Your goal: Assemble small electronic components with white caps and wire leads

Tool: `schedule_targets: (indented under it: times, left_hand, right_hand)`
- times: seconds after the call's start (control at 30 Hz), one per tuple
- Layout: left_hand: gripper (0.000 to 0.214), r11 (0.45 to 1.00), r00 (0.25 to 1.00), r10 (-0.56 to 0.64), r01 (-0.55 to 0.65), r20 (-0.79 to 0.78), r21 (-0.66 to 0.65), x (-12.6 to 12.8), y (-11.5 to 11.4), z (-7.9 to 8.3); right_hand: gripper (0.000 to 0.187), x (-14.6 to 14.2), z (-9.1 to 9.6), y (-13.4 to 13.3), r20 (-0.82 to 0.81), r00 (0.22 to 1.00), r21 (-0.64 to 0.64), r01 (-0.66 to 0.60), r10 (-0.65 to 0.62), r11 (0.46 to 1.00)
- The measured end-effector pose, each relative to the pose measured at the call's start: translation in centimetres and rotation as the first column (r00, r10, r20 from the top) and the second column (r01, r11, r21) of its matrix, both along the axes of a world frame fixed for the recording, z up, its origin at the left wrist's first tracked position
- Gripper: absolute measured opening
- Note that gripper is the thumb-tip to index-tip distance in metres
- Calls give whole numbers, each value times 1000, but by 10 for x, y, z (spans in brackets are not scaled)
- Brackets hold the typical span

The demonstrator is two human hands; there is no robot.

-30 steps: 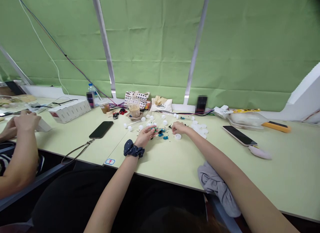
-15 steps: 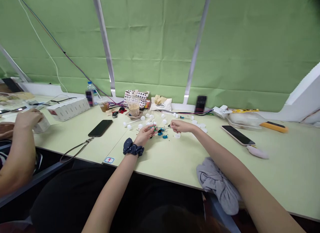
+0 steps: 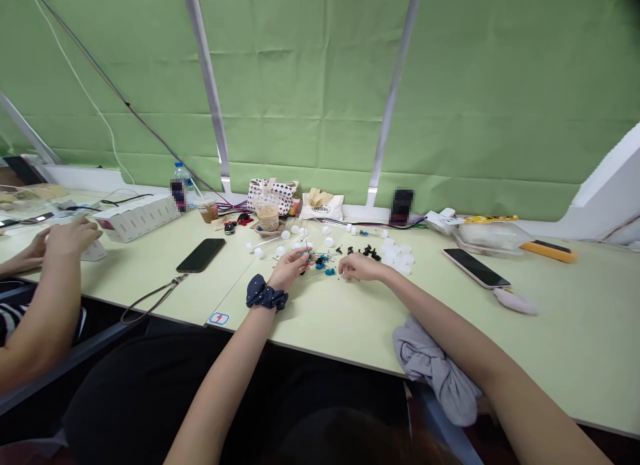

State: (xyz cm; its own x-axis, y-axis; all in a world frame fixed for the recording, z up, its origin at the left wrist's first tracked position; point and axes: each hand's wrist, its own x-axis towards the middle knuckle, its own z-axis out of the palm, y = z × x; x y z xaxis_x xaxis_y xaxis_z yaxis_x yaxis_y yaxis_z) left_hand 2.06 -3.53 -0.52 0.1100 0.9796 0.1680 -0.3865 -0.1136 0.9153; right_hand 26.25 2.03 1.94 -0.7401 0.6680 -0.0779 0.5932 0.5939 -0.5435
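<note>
My left hand (image 3: 291, 268), with a dark dotted scrunchie (image 3: 267, 297) at its wrist, pinches a small green piece with a thin stem (image 3: 309, 255) above the table. Just right of it lie several small blue pieces (image 3: 329, 272) with thin dark stems. My right hand (image 3: 357, 268) is low over the table beside these, fingers curled down and together; whatever they hold, if anything, is too small to make out. Beyond its knuckles are several small black pieces (image 3: 369, 251), and white round caps (image 3: 399, 257) lie to their right. Clear tubes with white caps (image 3: 270, 244) lie behind my left hand.
A black phone (image 3: 201, 255) with a strap lies left, another phone (image 3: 476, 269) right. A drink cup (image 3: 267, 215) and pouches stand behind. Grey cloth (image 3: 437, 368) hangs at the front edge. At far left a co-worker's hands (image 3: 73, 237) handle a white box near a row of boxes (image 3: 137, 218).
My right hand has moved slightly down and toward me, uncovering the black pieces and more white caps. My left hand stays in place. The co-worker's hands and white box have shifted right.
</note>
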Motion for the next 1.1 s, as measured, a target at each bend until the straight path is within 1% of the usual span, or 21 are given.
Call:
schedule_targets:
  times: [0.07,0.13,0.27,0.37,0.67,0.97,1.1]
  left_hand:
    - [44,1000,1000,-3,3,-1,-2,0,0,0]
    - [45,1000,1000,-9,9,-1,1,0,1,-1]
    - [45,1000,1000,-15,15,4,5,-1,1,-1]
    - [45,1000,1000,-15,15,0,8,0,1,-1]
    - [46,1000,1000,-23,23,-22,7,-1,2,-1]
    - [45,1000,999,-30,30,-19,9,-1,2,-3]
    - [44,999,999,-30,31,-13,11,-1,2,-2]
  right_hand:
    - [12,-3,-3,-1,5,1000,71,-1,1,997]
    - [14,-4,-5,-3,3,1000,106,-22,22,994]
    - [20,-2,-6,-4,3,997,87,-73,73,994]
    - [20,-1,-7,-4,0,996,82,-87,88,993]
    - [20,-3,-11,-1,-6,994,145,-109,111,983]
    - [21,-5,-10,-1,-2,988,172,-150,153,974]
    - [19,-6,-9,-3,5,989,173,-145,147,974]
